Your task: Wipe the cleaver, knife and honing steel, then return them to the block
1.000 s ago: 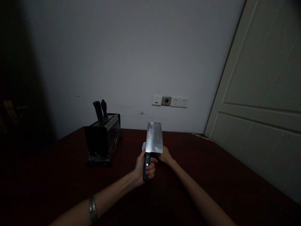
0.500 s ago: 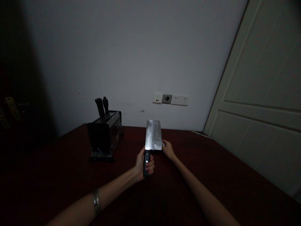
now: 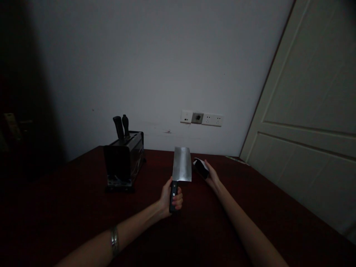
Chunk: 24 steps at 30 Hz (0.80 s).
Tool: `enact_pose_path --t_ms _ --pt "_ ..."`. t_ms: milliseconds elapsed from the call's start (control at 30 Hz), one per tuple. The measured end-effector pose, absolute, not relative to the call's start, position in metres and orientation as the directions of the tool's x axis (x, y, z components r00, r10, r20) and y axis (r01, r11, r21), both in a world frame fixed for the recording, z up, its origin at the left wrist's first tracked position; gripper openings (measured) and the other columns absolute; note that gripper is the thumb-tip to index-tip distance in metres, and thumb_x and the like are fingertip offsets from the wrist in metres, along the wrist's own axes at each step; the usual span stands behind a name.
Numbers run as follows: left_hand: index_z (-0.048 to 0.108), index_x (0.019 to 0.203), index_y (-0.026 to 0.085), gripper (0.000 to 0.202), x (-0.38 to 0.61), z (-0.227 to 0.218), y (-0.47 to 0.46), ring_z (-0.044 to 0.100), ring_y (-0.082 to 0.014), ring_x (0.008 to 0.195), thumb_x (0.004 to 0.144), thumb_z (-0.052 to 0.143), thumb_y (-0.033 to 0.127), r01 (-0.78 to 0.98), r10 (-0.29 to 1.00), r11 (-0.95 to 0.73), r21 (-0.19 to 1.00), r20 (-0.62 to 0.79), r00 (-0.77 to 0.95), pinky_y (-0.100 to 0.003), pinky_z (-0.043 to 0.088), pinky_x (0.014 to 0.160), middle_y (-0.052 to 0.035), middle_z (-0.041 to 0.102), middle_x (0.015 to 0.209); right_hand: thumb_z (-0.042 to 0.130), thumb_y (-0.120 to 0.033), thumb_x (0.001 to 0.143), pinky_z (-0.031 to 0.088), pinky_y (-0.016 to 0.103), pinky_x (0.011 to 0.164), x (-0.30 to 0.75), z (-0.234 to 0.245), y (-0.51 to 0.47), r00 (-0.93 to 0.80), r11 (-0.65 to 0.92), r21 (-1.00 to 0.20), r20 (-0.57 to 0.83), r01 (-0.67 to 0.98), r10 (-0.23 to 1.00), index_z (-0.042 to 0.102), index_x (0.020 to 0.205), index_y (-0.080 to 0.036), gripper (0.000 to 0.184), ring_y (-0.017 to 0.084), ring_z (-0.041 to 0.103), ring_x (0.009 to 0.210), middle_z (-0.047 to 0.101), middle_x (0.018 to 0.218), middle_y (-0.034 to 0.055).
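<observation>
Gripping a cleaver with the left hand; right hand holds a small object, indistinct.

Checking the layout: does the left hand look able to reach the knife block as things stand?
Probably yes: the knife block stands just left of the left hand with only bare table between, though that hand grips the cleaver.

cleaver: bare steel blade, brushed, kinda dull sheen; smooth black handle with a pale rivet
dark lump: matt, white edge, material's anyone's guess
knife block: dark, glossy front panel
table: deep red, matt
bracelet: shiny silvery metal
wall: flat matt paint, a few scuffs
door: smooth pale paint
</observation>
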State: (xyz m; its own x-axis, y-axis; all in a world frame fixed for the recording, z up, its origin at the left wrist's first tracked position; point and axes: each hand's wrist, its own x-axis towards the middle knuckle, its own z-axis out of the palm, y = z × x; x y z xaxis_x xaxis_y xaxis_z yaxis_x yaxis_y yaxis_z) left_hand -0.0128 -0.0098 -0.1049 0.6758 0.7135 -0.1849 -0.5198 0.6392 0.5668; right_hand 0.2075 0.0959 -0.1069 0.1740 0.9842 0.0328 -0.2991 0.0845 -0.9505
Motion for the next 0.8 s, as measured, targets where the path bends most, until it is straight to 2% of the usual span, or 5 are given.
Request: enact_pose_path --t_ms 167,367,567,700,800 --pt "0.044 0.047 0.015 0.066 -0.013 -0.107 -0.007 0.020 -0.0060 0.026 0.083 0.015 0.062 -0.505 0.682 0.675 0.538 -0.195 0.704 -0.018 0.016 0.029 0.0041 0.025 0.031 0.063 -0.034 0.065 0.052 0.031 0.060 0.214 -0.095 0.101 0.262 0.140 -0.970 0.085 -0.200 0.961 0.062 0.082 -0.010 0.029 0.021 0.064 0.064 0.067 0.069 0.0085" --pt "0.044 0.046 0.013 0.067 -0.012 -0.110 -0.003 0.019 -0.0050 0.027 0.084 0.015 0.060 -0.534 0.701 0.680 0.502 -0.234 0.673 -0.017 0.015 0.030 0.0046 0.024 0.032 0.058 -0.032 0.066 0.048 0.026 0.060 0.213 -0.057 0.118 0.310 0.319 -0.930 0.362 0.182 0.879 0.064 0.090 -0.009 0.033 0.020 0.061 0.069 0.067 0.071 0.0037" --pt "0.045 0.047 0.013 0.068 -0.012 -0.111 -0.003 0.021 -0.0052 0.027 0.084 0.014 0.062 -0.507 0.676 0.695 0.510 -0.224 0.702 -0.017 0.016 0.030 0.0044 0.026 0.032 0.046 -0.018 0.072 0.043 0.035 0.084 0.183 -0.028 0.125 -0.046 0.532 -0.650 0.609 0.542 0.792 0.062 0.104 -0.013 0.036 0.023 0.058 0.095 0.067 0.098 0.0043" --pt "0.046 0.047 0.014 0.071 -0.010 -0.114 -0.001 0.021 -0.0063 0.026 0.083 0.010 0.063 -0.459 0.647 0.691 0.559 -0.193 0.738 -0.019 0.017 0.029 0.0036 0.027 0.031 0.045 -0.006 0.070 0.031 0.034 0.100 0.165 -0.031 0.122 -0.346 0.651 -0.440 0.592 0.618 0.728 0.059 0.111 -0.019 0.046 0.018 0.047 0.116 0.055 0.123 0.0043" --pt "0.046 0.047 0.014 0.070 -0.010 -0.114 -0.002 0.019 -0.0060 0.025 0.083 0.012 0.063 -0.459 0.654 0.679 0.573 -0.187 0.733 -0.018 0.017 0.029 0.0040 0.027 0.031 0.040 -0.002 0.070 0.026 0.037 0.104 0.160 -0.035 0.121 -0.472 0.697 -0.336 0.547 0.633 0.692 0.053 0.118 -0.018 0.053 0.017 0.037 0.124 0.047 0.131 0.0061"
